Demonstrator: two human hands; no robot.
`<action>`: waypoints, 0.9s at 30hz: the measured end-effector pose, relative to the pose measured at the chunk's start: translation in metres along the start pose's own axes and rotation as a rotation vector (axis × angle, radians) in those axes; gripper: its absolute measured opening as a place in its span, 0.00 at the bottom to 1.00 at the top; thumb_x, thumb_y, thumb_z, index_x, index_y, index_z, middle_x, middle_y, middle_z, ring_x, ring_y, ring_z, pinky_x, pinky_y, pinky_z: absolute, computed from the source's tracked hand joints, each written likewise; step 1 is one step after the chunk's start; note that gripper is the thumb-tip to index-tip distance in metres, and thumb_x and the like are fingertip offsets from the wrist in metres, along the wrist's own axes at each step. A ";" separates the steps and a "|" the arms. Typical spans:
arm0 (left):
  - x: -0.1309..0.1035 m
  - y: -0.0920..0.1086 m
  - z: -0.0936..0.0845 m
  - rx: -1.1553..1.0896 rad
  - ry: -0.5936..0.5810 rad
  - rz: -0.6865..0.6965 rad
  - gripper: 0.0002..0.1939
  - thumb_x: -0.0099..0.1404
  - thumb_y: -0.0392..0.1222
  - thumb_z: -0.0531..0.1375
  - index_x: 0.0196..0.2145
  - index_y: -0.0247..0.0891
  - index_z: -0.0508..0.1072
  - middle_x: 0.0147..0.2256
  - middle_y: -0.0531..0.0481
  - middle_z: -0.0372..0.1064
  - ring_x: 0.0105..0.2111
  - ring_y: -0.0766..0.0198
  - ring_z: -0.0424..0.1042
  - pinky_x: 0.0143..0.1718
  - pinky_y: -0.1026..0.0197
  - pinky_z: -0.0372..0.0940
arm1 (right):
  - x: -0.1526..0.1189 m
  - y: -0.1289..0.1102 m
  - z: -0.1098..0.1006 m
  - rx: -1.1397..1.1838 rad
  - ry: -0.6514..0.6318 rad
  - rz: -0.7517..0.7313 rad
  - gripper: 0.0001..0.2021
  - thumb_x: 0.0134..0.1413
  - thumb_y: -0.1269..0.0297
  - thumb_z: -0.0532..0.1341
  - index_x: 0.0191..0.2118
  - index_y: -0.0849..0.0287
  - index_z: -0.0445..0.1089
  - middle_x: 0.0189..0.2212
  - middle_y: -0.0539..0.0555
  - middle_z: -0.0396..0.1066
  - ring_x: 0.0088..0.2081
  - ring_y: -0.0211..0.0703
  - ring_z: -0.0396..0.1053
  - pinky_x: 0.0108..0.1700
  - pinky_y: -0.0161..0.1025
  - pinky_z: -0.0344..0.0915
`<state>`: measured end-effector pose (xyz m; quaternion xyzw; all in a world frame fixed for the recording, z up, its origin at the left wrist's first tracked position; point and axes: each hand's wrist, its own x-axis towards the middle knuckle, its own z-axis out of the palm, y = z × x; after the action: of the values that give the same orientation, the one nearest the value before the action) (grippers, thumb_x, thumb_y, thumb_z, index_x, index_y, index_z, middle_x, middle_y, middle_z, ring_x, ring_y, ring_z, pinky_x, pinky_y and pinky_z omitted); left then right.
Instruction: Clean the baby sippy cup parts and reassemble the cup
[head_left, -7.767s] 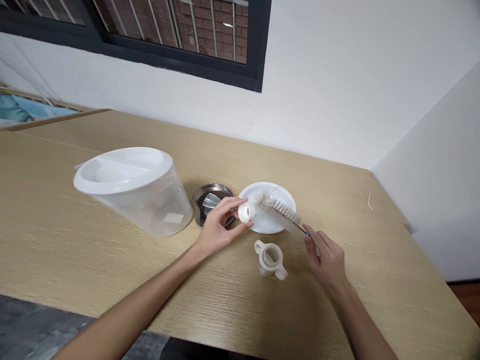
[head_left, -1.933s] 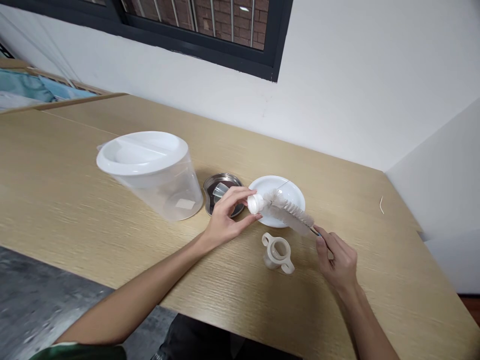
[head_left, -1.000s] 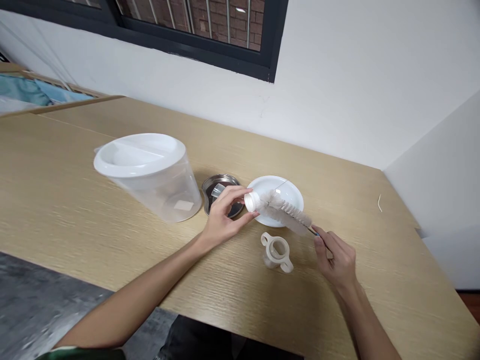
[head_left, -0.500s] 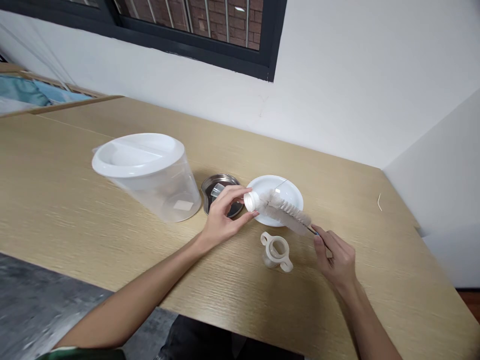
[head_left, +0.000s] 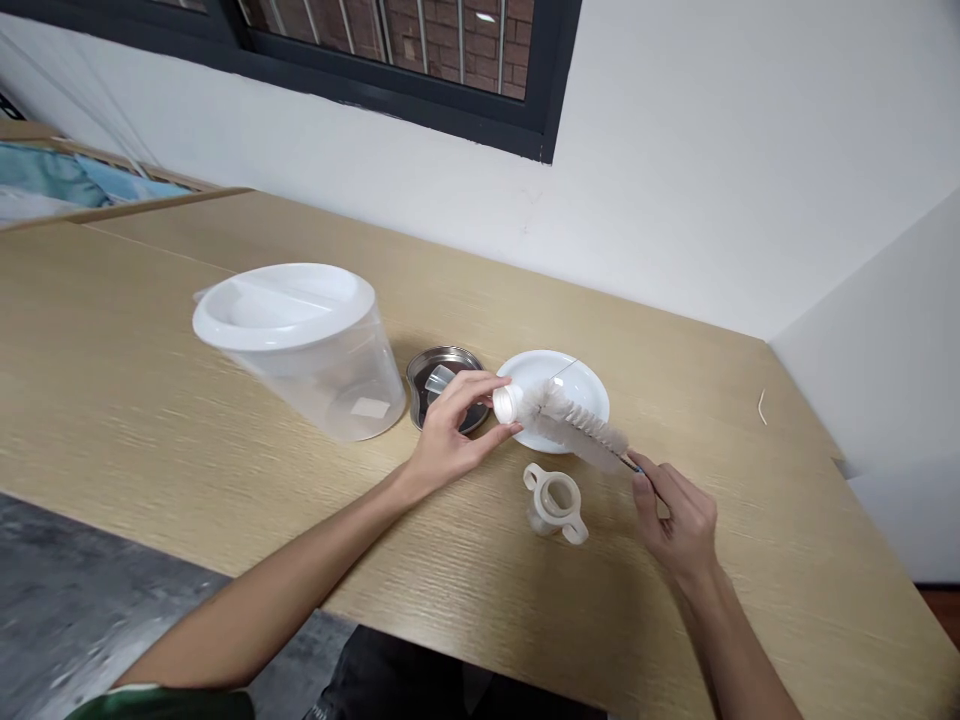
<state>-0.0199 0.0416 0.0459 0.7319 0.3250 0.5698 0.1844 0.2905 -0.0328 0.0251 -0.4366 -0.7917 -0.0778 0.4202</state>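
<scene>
My left hand (head_left: 457, 425) pinches a small white threaded bottle collar (head_left: 507, 404) between thumb and fingers. My right hand (head_left: 679, 515) is closed around the thin wire handle of a bottle brush (head_left: 581, 425), whose pale bristles point left. The brush's tip meets the collar's right side; whether it goes inside cannot be seen. Behind them lies a white plate (head_left: 592, 385), partly covered by the brush. Below the brush stands a small translucent two-handled cup (head_left: 556, 503), open at the top.
Left of my left hand, a metal kidney dish (head_left: 415, 395) holds a clear plastic piece (head_left: 439, 379). Farther left stands a big translucent pitcher (head_left: 322, 385) with a white lid. A thin pale strip (head_left: 762, 407) lies on the wooden table (head_left: 712, 400) at right, near the wall.
The whole view has shifted slightly. Both hands keep hold of the collar and the brush, with almost no change in how they sit against each other.
</scene>
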 end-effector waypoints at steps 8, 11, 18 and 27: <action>0.000 0.003 0.000 0.025 0.012 0.049 0.24 0.60 0.39 0.71 0.54 0.43 0.75 0.48 0.42 0.73 0.47 0.56 0.73 0.46 0.53 0.71 | 0.000 0.000 -0.001 -0.036 0.059 0.013 0.14 0.65 0.74 0.59 0.54 0.63 0.72 0.28 0.51 0.71 0.25 0.34 0.65 0.28 0.34 0.60; 0.001 0.004 -0.001 0.028 -0.006 0.057 0.22 0.63 0.39 0.69 0.55 0.42 0.74 0.48 0.41 0.73 0.48 0.55 0.73 0.44 0.54 0.72 | 0.001 -0.002 -0.001 0.013 0.033 -0.027 0.14 0.65 0.74 0.58 0.54 0.63 0.71 0.31 0.54 0.73 0.28 0.36 0.68 0.30 0.34 0.62; 0.000 0.005 0.000 0.075 0.012 0.026 0.23 0.61 0.42 0.71 0.53 0.42 0.74 0.48 0.42 0.73 0.49 0.56 0.73 0.51 0.50 0.70 | 0.000 0.000 0.000 -0.069 0.036 0.049 0.13 0.65 0.74 0.58 0.53 0.63 0.73 0.27 0.50 0.69 0.24 0.33 0.64 0.28 0.34 0.59; 0.001 0.007 -0.001 0.070 0.000 0.054 0.23 0.62 0.41 0.70 0.54 0.42 0.74 0.48 0.42 0.73 0.48 0.57 0.74 0.47 0.53 0.72 | 0.000 -0.001 0.001 0.008 0.002 -0.031 0.14 0.64 0.76 0.59 0.54 0.65 0.71 0.32 0.53 0.72 0.28 0.34 0.67 0.31 0.33 0.62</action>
<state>-0.0189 0.0373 0.0514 0.7463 0.3250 0.5630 0.1430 0.2893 -0.0327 0.0246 -0.4227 -0.7982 -0.0815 0.4213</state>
